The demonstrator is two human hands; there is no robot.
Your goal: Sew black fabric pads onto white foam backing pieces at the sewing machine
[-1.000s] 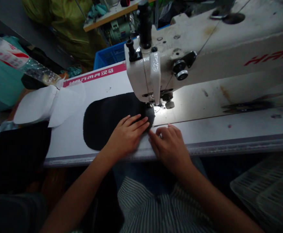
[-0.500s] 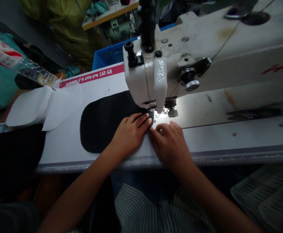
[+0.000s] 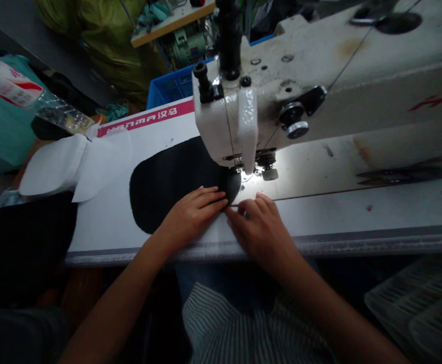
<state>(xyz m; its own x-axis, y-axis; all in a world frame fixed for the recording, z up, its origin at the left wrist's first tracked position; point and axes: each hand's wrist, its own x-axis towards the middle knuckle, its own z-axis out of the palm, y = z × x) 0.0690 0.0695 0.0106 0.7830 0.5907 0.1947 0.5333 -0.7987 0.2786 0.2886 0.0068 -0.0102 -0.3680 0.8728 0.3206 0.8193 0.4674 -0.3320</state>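
Observation:
A black rounded fabric piece (image 3: 167, 174) lies flat on the white sewing table, its right end under the needle area of the sewing machine (image 3: 221, 129). My left hand (image 3: 192, 212) rests on the near edge of the fabric with fingers stretched out flat, pointing right. Beside those fingertips, my right hand (image 3: 260, 227) is curled, thumb and forefinger closed at the fabric's near right edge. The pinched bit itself is mostly hidden. A lamp lights the metal plate (image 3: 300, 174) around the presser foot.
White rounded sheets (image 3: 54, 164) lie at the left, near a plastic bottle (image 3: 27, 93) and black material (image 3: 27, 242). Dark thread snips (image 3: 398, 175) rest under the machine arm. Behind the table stand a blue crate (image 3: 171, 83) and another table with a motor (image 3: 188, 48).
Both hands have shifted slightly toward me and left along the fabric edge. More of the fabric's right end shows beside the needle. The fabric has turned a little.

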